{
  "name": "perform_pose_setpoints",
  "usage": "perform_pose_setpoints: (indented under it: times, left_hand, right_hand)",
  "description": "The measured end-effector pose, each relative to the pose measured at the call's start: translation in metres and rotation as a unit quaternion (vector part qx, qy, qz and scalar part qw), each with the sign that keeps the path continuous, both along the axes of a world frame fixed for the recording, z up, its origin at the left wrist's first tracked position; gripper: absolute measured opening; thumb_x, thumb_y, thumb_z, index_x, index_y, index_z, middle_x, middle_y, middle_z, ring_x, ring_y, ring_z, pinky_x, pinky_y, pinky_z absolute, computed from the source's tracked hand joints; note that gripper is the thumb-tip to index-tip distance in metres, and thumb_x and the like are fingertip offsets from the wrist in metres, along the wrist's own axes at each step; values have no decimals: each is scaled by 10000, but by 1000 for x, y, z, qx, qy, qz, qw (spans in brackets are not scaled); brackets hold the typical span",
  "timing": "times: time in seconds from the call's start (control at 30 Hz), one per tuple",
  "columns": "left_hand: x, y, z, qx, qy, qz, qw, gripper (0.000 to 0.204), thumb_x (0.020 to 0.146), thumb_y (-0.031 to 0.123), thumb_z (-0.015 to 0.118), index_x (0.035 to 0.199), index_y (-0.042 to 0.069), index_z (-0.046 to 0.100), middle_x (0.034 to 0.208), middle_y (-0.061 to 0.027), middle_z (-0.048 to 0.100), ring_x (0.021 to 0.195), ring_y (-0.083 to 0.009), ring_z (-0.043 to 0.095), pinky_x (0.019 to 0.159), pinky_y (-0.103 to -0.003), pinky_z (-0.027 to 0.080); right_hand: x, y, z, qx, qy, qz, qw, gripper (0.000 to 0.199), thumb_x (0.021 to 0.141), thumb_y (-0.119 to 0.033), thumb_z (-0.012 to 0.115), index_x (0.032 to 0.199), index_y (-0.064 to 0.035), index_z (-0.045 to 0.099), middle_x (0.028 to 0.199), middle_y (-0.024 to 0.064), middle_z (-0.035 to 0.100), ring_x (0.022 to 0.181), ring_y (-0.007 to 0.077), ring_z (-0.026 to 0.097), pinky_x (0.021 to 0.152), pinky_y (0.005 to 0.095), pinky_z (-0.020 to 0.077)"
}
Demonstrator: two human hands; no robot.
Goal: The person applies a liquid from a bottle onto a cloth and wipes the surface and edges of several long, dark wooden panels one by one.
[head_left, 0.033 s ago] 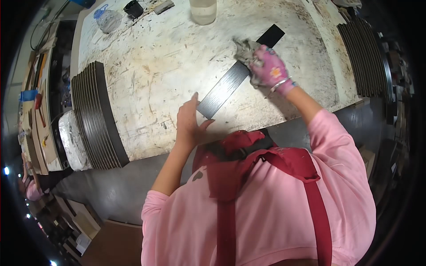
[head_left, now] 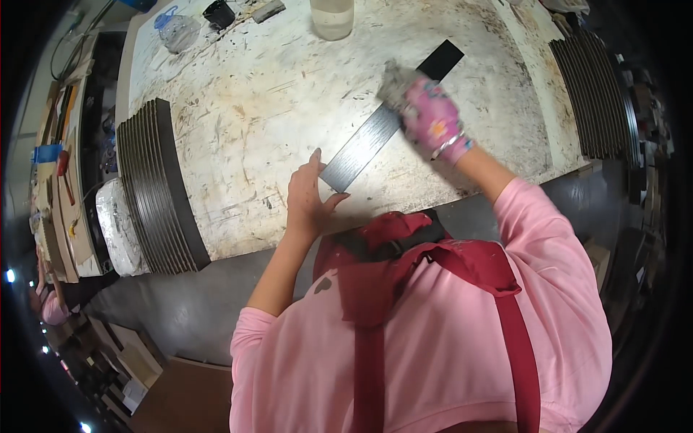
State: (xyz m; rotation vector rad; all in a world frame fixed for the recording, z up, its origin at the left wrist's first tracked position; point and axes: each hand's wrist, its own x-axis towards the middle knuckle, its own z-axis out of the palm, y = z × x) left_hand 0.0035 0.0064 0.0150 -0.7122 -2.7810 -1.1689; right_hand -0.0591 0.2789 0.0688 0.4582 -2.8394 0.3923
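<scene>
- Left hand [head_left: 307, 196]: bare, its grip spread — thumb and fingers apart at the board's near end.
- Right hand [head_left: 435, 119]: in a pink flowered glove, blurred, its grip closed on a grey rag [head_left: 393, 83] over the board's far part.
- Black board [head_left: 361, 148]: flat on the table [head_left: 245, 159], slanting from near left to far right.
- Dark board stacks: one left [head_left: 155, 195], one far right [head_left: 588, 101].

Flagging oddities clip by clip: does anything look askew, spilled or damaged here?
The broad, scuffed white tabletop is marked with dark streaks and stains. Also uneven: the right hand wears a pink flower-patterned glove while the left hand is bare. No spill stands out.
</scene>
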Motion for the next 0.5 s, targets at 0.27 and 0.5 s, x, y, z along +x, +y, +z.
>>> perform_pose_setpoints:
  times: [0.27,0.5]
  left_hand:
    - [5,-6,8,2,17,37,999,743,668,46,765,1335,11,440,1050,-136,587,945,-309,560,833,-373,466]
    - [-12,-8,25,150,-164,121,967,312,904,210,580,1135,5,616,1054,-141,626,881,-227,604,778,-300,479]
  right_hand:
    - [26,-31,-12,-376,-322,163,853,268,783,-245,697,975,-82,602,1005,72,613,923,193,604,790,312,512]
    - [-31,70,8,-616,-193,-105,756,431,799,-222,739,1076,72,587,900,92,675,846,134,625,801,256,513]
